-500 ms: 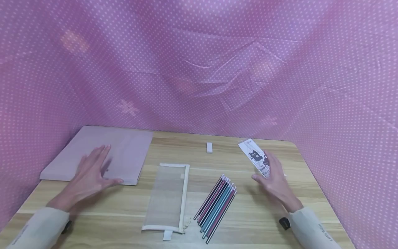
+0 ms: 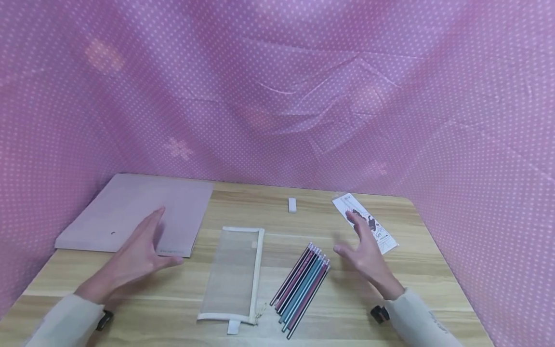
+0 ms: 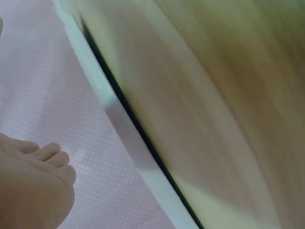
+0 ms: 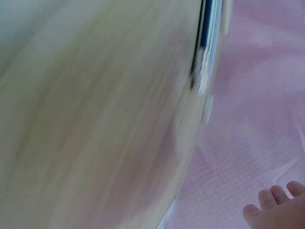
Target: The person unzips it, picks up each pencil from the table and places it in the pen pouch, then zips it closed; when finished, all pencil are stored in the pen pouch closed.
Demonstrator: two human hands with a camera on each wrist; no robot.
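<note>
Compared with half a second ago, both hands are shifted inward. The left hand [image 2: 134, 260] sits a little further right and closer to the person, over the near edge of the pink pad [image 2: 173, 205]; a small dark mark and a line of print on the pad's cover now show. Its fingers are extended, thumb spread well apart, grasping nothing. The right hand [image 2: 366, 260] is displaced leftward, its thumb nearer the pencils [image 2: 302, 291], so the lower end of the ruler packet [image 2: 376, 229], previously covered, is exposed. Its fingers and thumb are likewise apart with nothing between them; whether either hand touches what lies beneath is unclear.

The packet lies slanted at the right of the worktop [image 2: 277, 219], the pad flat at far left. Unchanged are the bundled pencils, the mesh pouch [image 2: 231, 274] left of them, and the white block [image 2: 292, 205] beyond.
</note>
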